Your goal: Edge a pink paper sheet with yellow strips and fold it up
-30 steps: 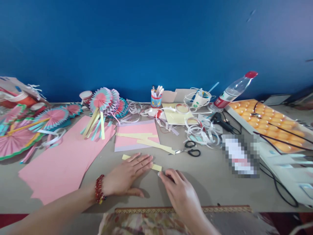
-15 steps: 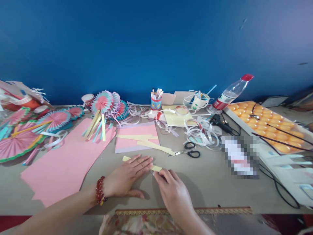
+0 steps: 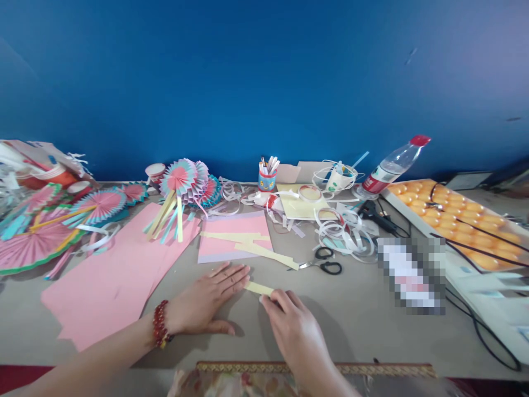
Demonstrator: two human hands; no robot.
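My left hand (image 3: 209,300), with a red bead bracelet on its wrist, lies flat on the table, fingers stretched out over a narrow yellow paper strip (image 3: 258,288). Its palm and fingers hide the strip's left part. My right hand (image 3: 295,325) has its fingers curled together and pinches the strip's right end. Just beyond the hands, more yellow strips (image 3: 264,252) lie across a pink and lilac paper sheet (image 3: 219,256). Black-handled scissors (image 3: 326,262) rest to the right of them, with the blades touching or close to a strip's end.
Large pink sheets (image 3: 111,281) lie at left, near pleated paper fans (image 3: 177,176). At the back stand a pen cup (image 3: 267,181) and a leaning plastic bottle (image 3: 388,171). White paper coils (image 3: 347,234), a black glue gun (image 3: 380,218) and an orange-bubbled panel (image 3: 458,220) occupy the right.
My left hand has slid left, baring more of the strip between my hands. My right hand has moved left from beside the strip's end onto it. The view has shifted slightly.
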